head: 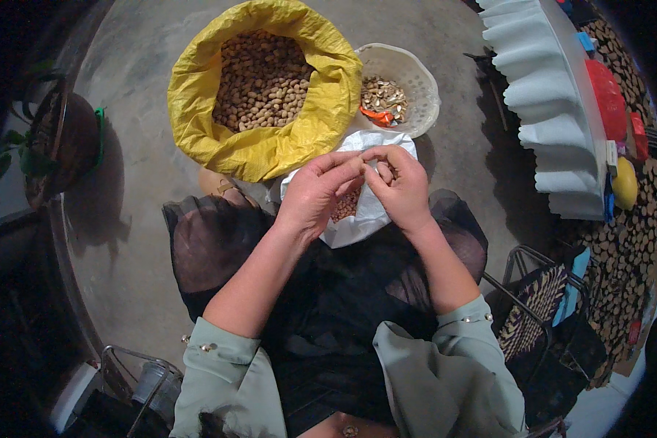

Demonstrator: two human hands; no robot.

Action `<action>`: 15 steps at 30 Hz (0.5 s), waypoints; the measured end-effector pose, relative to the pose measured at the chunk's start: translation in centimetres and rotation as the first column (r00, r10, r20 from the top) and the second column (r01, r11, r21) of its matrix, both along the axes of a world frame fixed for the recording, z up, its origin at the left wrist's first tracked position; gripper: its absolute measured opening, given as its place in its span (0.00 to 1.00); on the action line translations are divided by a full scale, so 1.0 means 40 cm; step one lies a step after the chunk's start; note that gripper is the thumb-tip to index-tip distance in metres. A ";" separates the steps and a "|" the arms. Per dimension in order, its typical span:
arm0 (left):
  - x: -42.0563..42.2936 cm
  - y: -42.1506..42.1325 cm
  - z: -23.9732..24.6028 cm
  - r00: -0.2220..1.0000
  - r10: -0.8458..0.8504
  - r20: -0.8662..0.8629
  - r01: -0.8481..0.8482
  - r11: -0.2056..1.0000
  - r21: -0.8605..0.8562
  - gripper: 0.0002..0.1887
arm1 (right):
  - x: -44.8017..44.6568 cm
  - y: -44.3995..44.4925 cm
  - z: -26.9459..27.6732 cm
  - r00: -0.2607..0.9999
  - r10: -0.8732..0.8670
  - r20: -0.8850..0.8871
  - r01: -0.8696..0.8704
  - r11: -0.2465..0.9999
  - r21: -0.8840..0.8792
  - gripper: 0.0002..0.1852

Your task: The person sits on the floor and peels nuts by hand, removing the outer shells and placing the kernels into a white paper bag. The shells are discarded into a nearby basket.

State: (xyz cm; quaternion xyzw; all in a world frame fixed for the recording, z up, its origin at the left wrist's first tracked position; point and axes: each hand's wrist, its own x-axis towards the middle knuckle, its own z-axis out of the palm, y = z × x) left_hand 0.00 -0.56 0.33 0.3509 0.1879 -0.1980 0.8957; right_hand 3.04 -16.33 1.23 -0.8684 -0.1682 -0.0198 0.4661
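Note:
My left hand point(326, 183) and my right hand point(402, 183) meet at the fingertips above a white woven sack point(369, 222). Unshelled peanuts point(384, 172) lie in the curled fingers of my right hand. Whatever is pinched where the fingertips touch is too small and covered to make out. Shelled peanut kernels point(346, 207) show inside the white sack, partly behind my left hand. Just beyond stands a yellow woven sack point(197, 109) with its rim rolled down, full of unshelled peanuts point(265, 82).
A whitish perforated plastic basket point(419, 101) holds empty peanut shells point(383, 96) and an orange wrapper point(378, 117). At right are a table with a white ruffled cloth point(531, 109) and a metal-framed chair point(536, 306). A potted plant point(60, 142) stands left.

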 end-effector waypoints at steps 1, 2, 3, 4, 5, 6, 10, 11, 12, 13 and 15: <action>0.000 0.003 -0.003 0.999 -0.025 0.020 0.024 0.998 0.054 0.16 | 0.000 0.001 0.000 1.000 0.021 -0.006 -0.021 1.000 0.015 0.09; 0.001 0.006 -0.007 0.999 -0.051 0.020 0.048 0.992 0.117 0.13 | 0.000 0.003 0.001 0.999 0.030 -0.015 -0.030 0.999 0.022 0.09; 0.001 0.005 -0.012 1.000 -0.025 0.008 0.024 0.995 0.097 0.12 | 0.000 0.004 0.001 0.999 0.038 -0.010 -0.038 0.999 0.022 0.09; 0.002 0.005 -0.017 1.000 0.002 -0.023 0.000 0.996 0.087 0.11 | 0.000 0.005 0.002 0.999 0.040 -0.033 -0.039 0.998 0.046 0.09; 0.001 0.005 -0.022 0.997 0.024 -0.073 -0.018 0.996 0.083 0.10 | 0.000 0.006 0.003 0.998 0.042 -0.043 -0.039 0.997 0.061 0.09; 0.000 0.006 -0.025 0.998 0.024 -0.050 -0.020 0.997 0.078 0.10 | 0.000 0.006 0.005 0.998 0.044 -0.053 -0.040 0.996 0.075 0.09; 0.000 0.007 -0.032 1.000 0.004 -0.022 -0.002 0.997 0.083 0.11 | 0.000 0.002 0.012 0.994 0.063 -0.085 -0.060 0.997 0.043 0.09; 0.000 0.006 -0.033 1.000 -0.001 -0.013 0.002 0.996 0.086 0.11 | 0.000 0.002 0.013 0.995 0.064 -0.071 -0.062 0.998 0.034 0.09; 0.001 0.007 -0.033 1.000 -0.012 -0.008 0.013 0.997 0.070 0.11 | 0.000 0.001 0.012 0.996 0.065 -0.057 -0.064 0.998 0.025 0.09; 0.003 0.008 -0.034 1.000 -0.024 -0.004 0.024 0.998 0.053 0.11 | 0.000 0.001 0.011 0.997 0.064 -0.031 -0.063 0.998 0.024 0.09; 0.004 0.007 -0.035 0.999 -0.035 -0.011 0.035 0.999 0.040 0.11 | -0.003 0.001 0.008 0.998 0.067 0.020 -0.067 0.997 0.024 0.10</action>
